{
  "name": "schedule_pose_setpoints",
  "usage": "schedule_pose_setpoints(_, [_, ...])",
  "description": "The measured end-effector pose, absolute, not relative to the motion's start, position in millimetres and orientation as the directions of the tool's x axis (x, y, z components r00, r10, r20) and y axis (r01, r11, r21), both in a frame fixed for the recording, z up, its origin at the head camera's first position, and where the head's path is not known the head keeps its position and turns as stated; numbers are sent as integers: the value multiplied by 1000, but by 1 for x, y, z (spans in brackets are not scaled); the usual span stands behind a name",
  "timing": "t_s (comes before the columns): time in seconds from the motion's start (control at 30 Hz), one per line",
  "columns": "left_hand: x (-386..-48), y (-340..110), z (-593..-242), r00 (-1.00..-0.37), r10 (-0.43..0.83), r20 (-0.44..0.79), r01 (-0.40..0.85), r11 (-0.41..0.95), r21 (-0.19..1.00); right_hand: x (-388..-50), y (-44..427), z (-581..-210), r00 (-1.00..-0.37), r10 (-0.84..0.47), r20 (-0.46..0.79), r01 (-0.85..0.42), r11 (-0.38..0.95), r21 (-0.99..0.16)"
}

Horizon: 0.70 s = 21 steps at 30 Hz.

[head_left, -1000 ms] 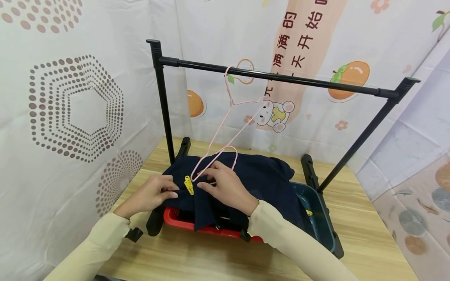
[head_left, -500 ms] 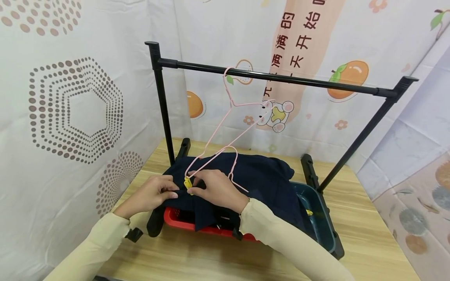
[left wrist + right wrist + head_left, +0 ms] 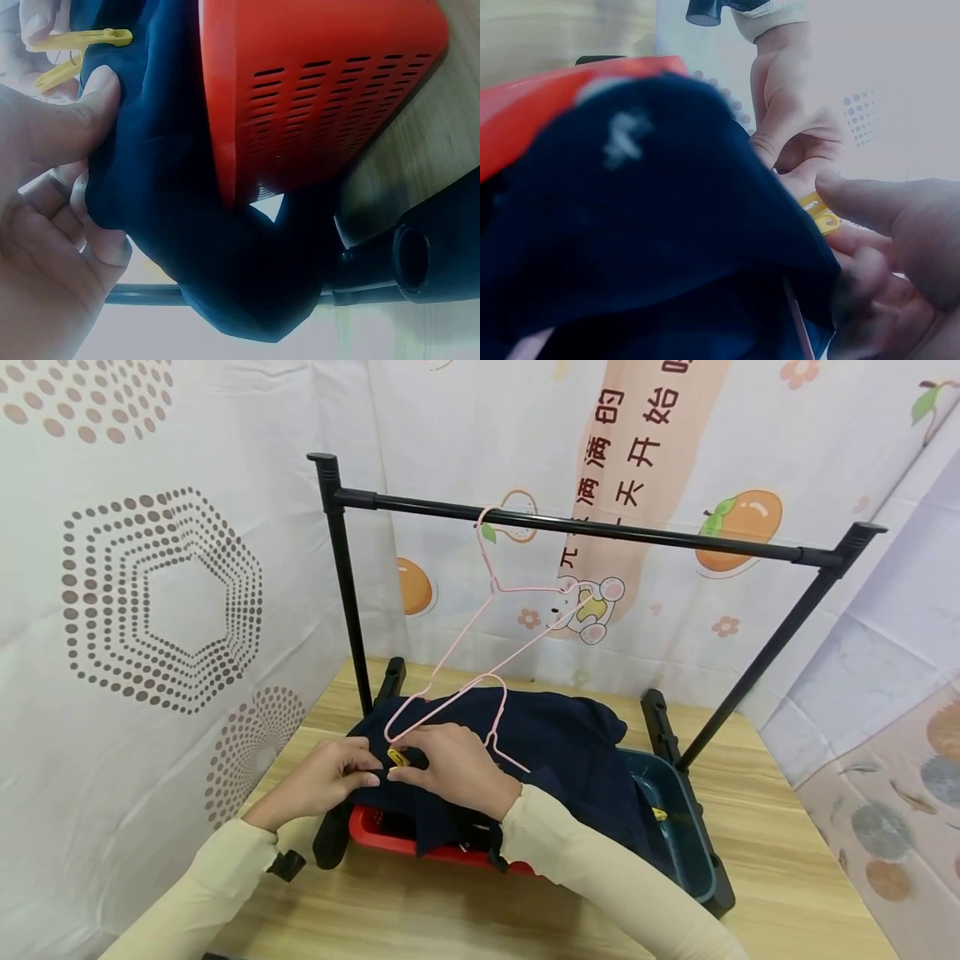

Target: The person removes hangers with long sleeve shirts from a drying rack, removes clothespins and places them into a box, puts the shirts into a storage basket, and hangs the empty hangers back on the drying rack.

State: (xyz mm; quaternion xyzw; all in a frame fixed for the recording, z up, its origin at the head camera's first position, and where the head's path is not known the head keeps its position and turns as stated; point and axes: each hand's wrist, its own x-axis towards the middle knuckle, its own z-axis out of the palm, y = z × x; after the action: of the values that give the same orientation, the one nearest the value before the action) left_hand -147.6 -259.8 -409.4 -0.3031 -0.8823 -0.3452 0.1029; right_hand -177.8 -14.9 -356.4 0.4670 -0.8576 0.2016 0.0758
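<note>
Right grip pinches yellow clip, partly hidden; left grip pinches navy cloth.

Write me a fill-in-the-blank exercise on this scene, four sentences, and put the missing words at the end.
1. The yellow clothespin at the edge of the garment is pinched by the person's ____.
2. The left hand grips the garment, whose colour is dark ____.
3. The hanger hooked over the black bar is coloured ____.
4. The slotted basket partly covered by the garment is ____ in colour.

Missing words: right hand; blue; pink; red.
</note>
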Motion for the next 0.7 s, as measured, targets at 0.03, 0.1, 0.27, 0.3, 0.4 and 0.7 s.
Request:
schedule_pose_setpoints(0.03, [-148,-260,-409,-794,463,395,608,580,542,-177,-16,-356,-551,-771,319,-833,484,-269])
schedule_pose_setpoints(0.1, [-148,-260,-409,-793,462,397,609,580,541,-177,-17,-355,-549,-775,313,-834,486,-260])
schedule_pose_setpoints(0.27, [-147,-261,-410,-793,464,396,609,579,541,-177,-18,-356,-532,-790,304,-846,487,-217])
schedule_pose_setpoints(0.3, [-147,-261,-410,-791,465,398,612,579,539,-177,-19,-357,-529,-791,308,-849,485,-210])
schedule_pose_setpoints(0.4, [-147,-261,-410,-787,466,405,617,580,532,-178,-19,-360,-515,-788,339,-857,479,-190])
schedule_pose_setpoints(0.7, [-147,-262,-411,-788,467,401,615,588,525,-175,-22,-371,-419,-712,564,-904,386,-184])
